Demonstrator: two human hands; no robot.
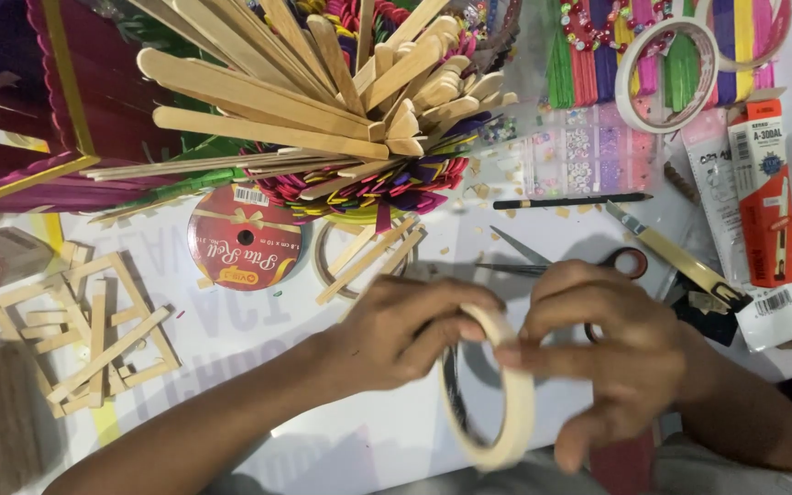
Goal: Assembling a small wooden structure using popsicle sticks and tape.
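Both hands are closed on one thing, a cream-coloured ring-shaped roll of masking tape, held on edge above the white worktop, just below the black-handled scissors. The left hand grips the roll's upper rim with curled fingers, thumb over the outer band; the right hand pinches the same upper rim from the opposite side, forefinger and thumb pressed to the tape surface. Whether a free end has been lifted cannot be told. In my judgement the work in hand is finding and peeling the tape's end; done well, the left hand would keep the roll steady while a right fingernail works the edge squarely, to avoid tearing a sliver. Left of the scissors lie a round red ribbon spool and a flat frame of pale wooden craft sticks; above them, a bundle of plain wooden sticks. Right of the scissors lies a yellow-handled craft knife; above it, a second white tape roll.
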